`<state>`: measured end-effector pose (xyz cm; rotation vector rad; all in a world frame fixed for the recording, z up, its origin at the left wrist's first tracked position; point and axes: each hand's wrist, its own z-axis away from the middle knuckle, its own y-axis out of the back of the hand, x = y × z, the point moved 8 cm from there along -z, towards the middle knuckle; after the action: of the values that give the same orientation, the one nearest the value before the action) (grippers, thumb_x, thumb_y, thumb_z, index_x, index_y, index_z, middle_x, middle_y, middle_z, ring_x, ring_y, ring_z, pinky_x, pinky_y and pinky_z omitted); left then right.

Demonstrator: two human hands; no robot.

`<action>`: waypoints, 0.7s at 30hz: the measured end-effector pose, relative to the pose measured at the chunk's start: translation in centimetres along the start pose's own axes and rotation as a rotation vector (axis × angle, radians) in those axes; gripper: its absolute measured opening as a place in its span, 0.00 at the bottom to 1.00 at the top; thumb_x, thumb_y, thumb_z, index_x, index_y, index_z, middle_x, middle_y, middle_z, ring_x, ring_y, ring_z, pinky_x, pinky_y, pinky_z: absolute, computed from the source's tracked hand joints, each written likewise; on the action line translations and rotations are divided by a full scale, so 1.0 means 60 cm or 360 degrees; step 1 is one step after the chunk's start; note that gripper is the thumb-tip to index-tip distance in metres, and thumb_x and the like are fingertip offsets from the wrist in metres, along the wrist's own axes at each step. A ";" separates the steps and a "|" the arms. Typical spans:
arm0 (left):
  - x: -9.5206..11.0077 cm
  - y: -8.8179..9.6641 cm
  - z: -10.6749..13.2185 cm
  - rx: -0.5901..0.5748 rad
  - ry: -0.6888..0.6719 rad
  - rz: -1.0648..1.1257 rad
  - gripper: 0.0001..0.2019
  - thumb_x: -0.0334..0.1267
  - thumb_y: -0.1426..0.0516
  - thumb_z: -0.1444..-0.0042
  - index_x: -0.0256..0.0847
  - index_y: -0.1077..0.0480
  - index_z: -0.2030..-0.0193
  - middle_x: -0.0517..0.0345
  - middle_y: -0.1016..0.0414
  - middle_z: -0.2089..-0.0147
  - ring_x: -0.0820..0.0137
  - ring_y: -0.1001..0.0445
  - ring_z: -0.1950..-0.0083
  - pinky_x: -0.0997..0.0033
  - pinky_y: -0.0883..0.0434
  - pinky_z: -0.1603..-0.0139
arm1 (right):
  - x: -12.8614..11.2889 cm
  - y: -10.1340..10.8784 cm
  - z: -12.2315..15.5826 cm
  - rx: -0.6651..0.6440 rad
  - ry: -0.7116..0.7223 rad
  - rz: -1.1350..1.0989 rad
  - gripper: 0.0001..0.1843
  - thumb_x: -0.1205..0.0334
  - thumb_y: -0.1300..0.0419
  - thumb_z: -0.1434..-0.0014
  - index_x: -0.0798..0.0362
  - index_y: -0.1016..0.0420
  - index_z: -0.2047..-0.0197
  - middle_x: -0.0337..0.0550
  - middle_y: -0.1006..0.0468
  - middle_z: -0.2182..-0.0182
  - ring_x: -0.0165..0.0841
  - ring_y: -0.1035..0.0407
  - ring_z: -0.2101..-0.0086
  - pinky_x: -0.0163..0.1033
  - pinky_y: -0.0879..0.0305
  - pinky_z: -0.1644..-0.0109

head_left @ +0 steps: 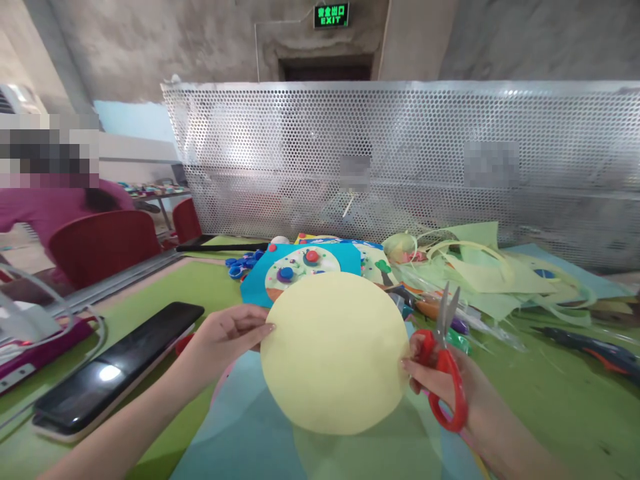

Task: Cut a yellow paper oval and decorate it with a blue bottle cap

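Note:
A pale yellow paper disc (336, 353) is held up over the table between both hands. My left hand (227, 333) pinches its left edge with closed fingers. My right hand (440, 380) touches the disc's right edge with its fingertips while its fingers sit in the handles of red scissors (445, 360). The scissor blades point upward, slightly apart. Under the disc lies a light blue sheet (250, 427) on the green table (165, 300).
A black phone (120, 363) lies at the left. Behind the disc sits a blue card with bottle caps (300, 263). Green paper scraps (480, 273) and a glue gun (595, 347) lie at the right. A perforated metal screen (400, 153) stands behind. A seated person (55, 207) is at far left.

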<state>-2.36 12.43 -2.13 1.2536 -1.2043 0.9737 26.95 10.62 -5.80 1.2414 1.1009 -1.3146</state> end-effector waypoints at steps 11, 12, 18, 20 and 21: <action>-0.013 -0.012 -0.004 -0.0095 -0.0080 -0.0138 0.11 0.46 0.40 0.48 0.41 0.27 0.64 0.56 0.19 0.67 0.64 0.21 0.67 0.73 0.23 0.67 | 0.002 -0.002 -0.009 -0.0078 -0.0015 -0.0177 0.13 0.65 0.31 0.69 0.52 0.32 0.81 0.32 0.29 0.85 0.32 0.33 0.83 0.35 0.35 0.82; -0.013 -0.017 -0.002 -0.0132 -0.0112 -0.0159 0.13 0.48 0.45 0.43 0.40 0.28 0.62 0.53 0.19 0.66 0.63 0.21 0.66 0.69 0.23 0.66 | 0.001 -0.001 -0.009 -0.0088 0.0003 -0.0223 0.13 0.65 0.30 0.68 0.52 0.32 0.80 0.33 0.28 0.85 0.33 0.33 0.82 0.35 0.34 0.80; 0.014 -0.095 0.015 -0.0491 -0.0392 -0.0660 0.17 0.44 0.54 0.39 0.41 0.28 0.54 0.48 0.23 0.54 0.57 0.25 0.52 0.56 0.28 0.51 | 0.000 0.032 -0.045 0.0026 0.0272 -0.0540 0.15 0.55 0.32 0.53 0.53 0.28 0.66 0.42 0.22 0.64 0.39 0.27 0.63 0.42 0.30 0.58; 0.022 -0.148 0.023 -0.0666 -0.0503 -0.0953 0.15 0.41 0.44 0.48 0.46 0.28 0.53 0.51 0.26 0.47 0.53 0.31 0.45 0.51 0.34 0.44 | 0.021 0.040 -0.063 0.0099 0.0269 -0.0518 0.11 0.57 0.38 0.43 0.55 0.29 0.62 0.42 0.24 0.63 0.35 0.27 0.65 0.43 0.29 0.60; 0.025 -0.178 0.027 -0.0757 -0.0569 -0.1080 0.19 0.39 0.40 0.53 0.48 0.28 0.52 0.52 0.27 0.46 0.51 0.33 0.43 0.48 0.37 0.42 | 0.034 0.041 -0.071 0.0113 0.0250 -0.0477 0.09 0.59 0.40 0.39 0.56 0.29 0.60 0.42 0.25 0.63 0.34 0.28 0.66 0.43 0.29 0.62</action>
<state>8.14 9.58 -2.44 1.3310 -1.0679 -0.0384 29.86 14.45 -8.10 1.2848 1.4045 -1.5092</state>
